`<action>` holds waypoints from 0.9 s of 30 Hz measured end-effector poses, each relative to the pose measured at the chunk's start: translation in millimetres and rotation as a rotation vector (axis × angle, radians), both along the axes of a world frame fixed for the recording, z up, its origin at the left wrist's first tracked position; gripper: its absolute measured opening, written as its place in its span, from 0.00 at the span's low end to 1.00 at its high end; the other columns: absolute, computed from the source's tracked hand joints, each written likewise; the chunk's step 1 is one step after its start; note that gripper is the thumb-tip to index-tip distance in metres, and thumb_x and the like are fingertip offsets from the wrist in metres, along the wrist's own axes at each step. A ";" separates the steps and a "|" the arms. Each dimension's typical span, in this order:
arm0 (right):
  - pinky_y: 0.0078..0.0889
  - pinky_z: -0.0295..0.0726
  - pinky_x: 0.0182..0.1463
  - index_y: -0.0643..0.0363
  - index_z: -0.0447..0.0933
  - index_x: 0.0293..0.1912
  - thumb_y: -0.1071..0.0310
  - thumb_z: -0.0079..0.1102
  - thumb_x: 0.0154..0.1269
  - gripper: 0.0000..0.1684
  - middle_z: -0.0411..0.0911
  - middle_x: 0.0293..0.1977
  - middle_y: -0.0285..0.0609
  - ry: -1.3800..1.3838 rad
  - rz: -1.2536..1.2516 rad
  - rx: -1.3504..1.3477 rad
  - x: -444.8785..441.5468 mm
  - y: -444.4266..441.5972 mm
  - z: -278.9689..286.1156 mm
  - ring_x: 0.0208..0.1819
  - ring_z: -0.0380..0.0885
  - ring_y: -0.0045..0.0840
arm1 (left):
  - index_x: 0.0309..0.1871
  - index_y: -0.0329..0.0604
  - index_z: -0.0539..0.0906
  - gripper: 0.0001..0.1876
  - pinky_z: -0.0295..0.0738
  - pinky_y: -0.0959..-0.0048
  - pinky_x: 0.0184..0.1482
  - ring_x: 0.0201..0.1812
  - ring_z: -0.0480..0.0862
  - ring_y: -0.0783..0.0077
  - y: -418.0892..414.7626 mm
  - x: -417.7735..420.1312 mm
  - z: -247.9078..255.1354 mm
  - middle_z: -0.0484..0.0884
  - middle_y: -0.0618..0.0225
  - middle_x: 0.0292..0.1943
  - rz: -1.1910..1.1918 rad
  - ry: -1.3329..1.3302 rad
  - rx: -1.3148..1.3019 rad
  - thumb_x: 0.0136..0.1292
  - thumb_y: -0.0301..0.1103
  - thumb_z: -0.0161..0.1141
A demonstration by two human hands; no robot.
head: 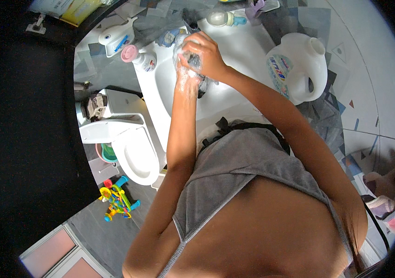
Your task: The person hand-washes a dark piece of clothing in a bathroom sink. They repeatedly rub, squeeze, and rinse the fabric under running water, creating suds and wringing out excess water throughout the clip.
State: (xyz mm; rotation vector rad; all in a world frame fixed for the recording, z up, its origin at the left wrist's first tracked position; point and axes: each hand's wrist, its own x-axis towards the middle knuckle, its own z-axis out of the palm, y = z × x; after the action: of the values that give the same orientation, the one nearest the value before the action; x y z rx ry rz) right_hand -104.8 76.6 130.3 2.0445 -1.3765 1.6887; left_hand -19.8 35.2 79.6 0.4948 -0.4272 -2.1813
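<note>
Above the white washbasin (pixel 242 43), both my hands are pressed together around a dark, wet, soapy cloth (pixel 194 62). My right hand (pixel 202 52) lies on top with its fingers curled over the bundle. Under it is my left hand (pixel 184 71), covered in white suds, its fingers mostly hidden by foam and by the other hand. A dark end of the cloth hangs beside my left wrist. What kind of garment or rag it is cannot be made out. Just beyond the hands stands a black faucet (pixel 191 21), partly hidden. Blue and grey patterned fabric (pixel 170 37) rests on the basin's rim.
A pump bottle (pixel 145 62) with a pink top stands left of the basin, near a whale-shaped holder (pixel 116 38). At right is a large white detergent jug (pixel 300 69). A baby bottle (pixel 223 18) lies behind. The toilet (pixel 138 156) and a colourful toy (pixel 117 199) are lower left.
</note>
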 end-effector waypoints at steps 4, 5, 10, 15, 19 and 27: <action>0.31 0.72 0.32 0.59 0.73 0.25 0.73 0.63 0.44 0.07 0.72 0.25 0.42 -0.058 0.057 -0.009 -1.2 -8.2 2.2 0.28 0.73 0.36 | 0.47 0.46 0.72 0.18 0.76 0.65 0.42 0.41 0.78 0.66 0.1 -7.3 -14.8 0.76 0.65 0.41 0.054 0.061 -0.033 0.65 0.49 0.45; 0.31 0.72 0.32 0.59 0.72 0.25 0.73 0.63 0.44 0.07 0.72 0.24 0.42 -0.077 0.081 -0.007 -0.1 -7.8 3.1 0.27 0.73 0.36 | 0.47 0.46 0.72 0.19 0.76 0.65 0.43 0.41 0.78 0.66 1.8 -6.9 -20.7 0.76 0.65 0.41 0.070 0.069 -0.070 0.65 0.50 0.45; 0.29 0.71 0.27 0.59 0.72 0.24 0.66 0.61 0.49 0.09 0.72 0.17 0.46 -0.186 0.073 0.161 0.5 -11.1 1.0 0.20 0.71 0.39 | 0.47 0.45 0.72 0.20 0.74 0.70 0.46 0.42 0.78 0.69 7.1 -12.8 0.2 0.77 0.68 0.40 0.108 -0.017 0.047 0.64 0.52 0.46; 0.29 0.71 0.26 0.61 0.74 0.27 0.63 0.62 0.49 0.11 0.72 0.18 0.49 -0.235 0.034 0.168 1.1 -15.6 3.2 0.18 0.70 0.38 | 0.48 0.45 0.72 0.21 0.75 0.70 0.47 0.44 0.78 0.70 16.3 -9.8 25.9 0.78 0.67 0.42 0.144 -0.111 -0.063 0.63 0.53 0.48; 0.30 0.71 0.26 0.63 0.76 0.28 0.61 0.63 0.48 0.14 0.73 0.18 0.50 -0.301 0.001 0.224 -0.3 -18.8 1.4 0.18 0.71 0.34 | 0.51 0.45 0.72 0.22 0.77 0.70 0.44 0.43 0.79 0.70 17.9 -7.7 28.7 0.78 0.67 0.43 0.109 -0.136 -0.036 0.62 0.52 0.50; 0.31 0.74 0.32 0.61 0.78 0.26 0.58 0.60 0.52 0.15 0.77 0.21 0.45 -0.397 -0.109 0.370 -5.1 -24.3 -7.4 0.25 0.76 0.33 | 0.54 0.43 0.70 0.19 0.78 0.69 0.44 0.44 0.79 0.68 11.8 -7.5 18.1 0.77 0.65 0.45 0.086 -0.143 -0.060 0.64 0.41 0.49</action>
State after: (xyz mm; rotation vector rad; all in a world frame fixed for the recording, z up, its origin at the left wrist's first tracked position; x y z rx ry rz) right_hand -109.9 52.3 122.9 1.8112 -2.0186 1.9890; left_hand -27.3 47.0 97.7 0.6267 -0.5373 -2.0517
